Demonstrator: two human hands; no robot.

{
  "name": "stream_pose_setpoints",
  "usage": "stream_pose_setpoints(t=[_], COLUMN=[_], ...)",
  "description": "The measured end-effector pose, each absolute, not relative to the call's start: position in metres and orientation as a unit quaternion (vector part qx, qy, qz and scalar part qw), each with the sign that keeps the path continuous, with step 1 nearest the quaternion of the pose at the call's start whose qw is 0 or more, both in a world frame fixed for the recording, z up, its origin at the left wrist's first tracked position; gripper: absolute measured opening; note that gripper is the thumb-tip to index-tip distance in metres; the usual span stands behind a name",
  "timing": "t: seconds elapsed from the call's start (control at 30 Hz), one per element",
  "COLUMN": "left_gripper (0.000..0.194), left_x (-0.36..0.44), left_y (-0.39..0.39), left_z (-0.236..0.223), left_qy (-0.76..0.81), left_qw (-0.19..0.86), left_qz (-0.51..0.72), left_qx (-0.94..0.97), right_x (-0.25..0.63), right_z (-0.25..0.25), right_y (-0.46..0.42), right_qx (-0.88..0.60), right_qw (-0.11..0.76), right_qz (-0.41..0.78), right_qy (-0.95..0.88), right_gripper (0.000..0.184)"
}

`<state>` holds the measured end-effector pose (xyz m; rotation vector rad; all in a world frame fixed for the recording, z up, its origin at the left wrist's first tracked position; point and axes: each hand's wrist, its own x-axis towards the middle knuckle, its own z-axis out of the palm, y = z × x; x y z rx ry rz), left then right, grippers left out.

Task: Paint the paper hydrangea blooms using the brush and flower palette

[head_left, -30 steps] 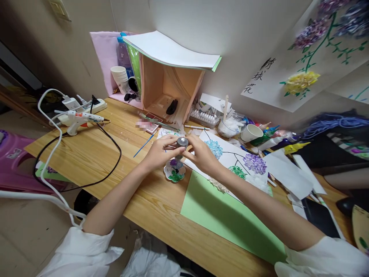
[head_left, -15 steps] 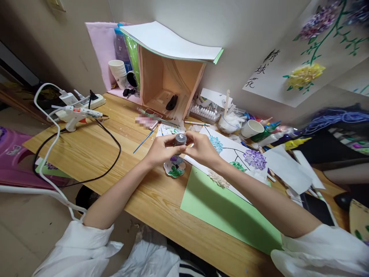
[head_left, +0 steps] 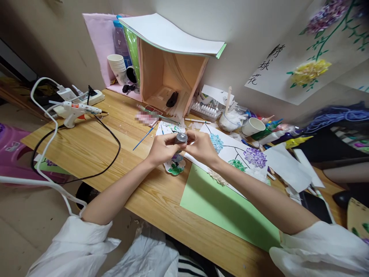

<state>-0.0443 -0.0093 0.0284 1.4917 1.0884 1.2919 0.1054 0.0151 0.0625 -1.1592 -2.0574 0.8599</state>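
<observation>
My left hand (head_left: 163,148) is closed around a small grey bottle (head_left: 181,137), its round end facing up toward me. My right hand (head_left: 201,145) grips the same bottle from the other side, fingertips meeting the left thumb. The fingers hide most of its body. Just below the hands, a flower-shaped paint palette (head_left: 174,169) with green and purple-grey paint lies on the table. Right of it is a white sheet (head_left: 227,154) with blue, purple and green textured flowers on drawn black stems. Behind the hands lies a paint-marked paper (head_left: 170,127).
A glue gun (head_left: 75,112) with looping cables lies at the left. A blue paintbrush (head_left: 145,136) rests mid-table. An open box (head_left: 173,77) stands at the back. On the right are a paper cup (head_left: 253,127) and paint bottles (head_left: 272,136). Green paper (head_left: 225,211) lies in front.
The view has shifted slightly. Both hands stay on the bottle above the palette, with its round end tilted a little differently.
</observation>
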Motion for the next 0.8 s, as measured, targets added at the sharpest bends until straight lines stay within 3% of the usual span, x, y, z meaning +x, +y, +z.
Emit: stream_pose_setpoints(t=[0.8], left_gripper=[0.018], left_x=[-0.0446], left_y=[-0.0096], left_z=[0.0229], left_qy=[0.463], left_qw=[0.402], left_qz=[0.506], left_qx=[0.607], right_x=[0.1045], right_z=[0.0551], right_y=[0.0113], right_qx=[-0.442], right_qw=[0.328], right_qz=[0.320], right_qy=[-0.771], right_gripper=[0.008])
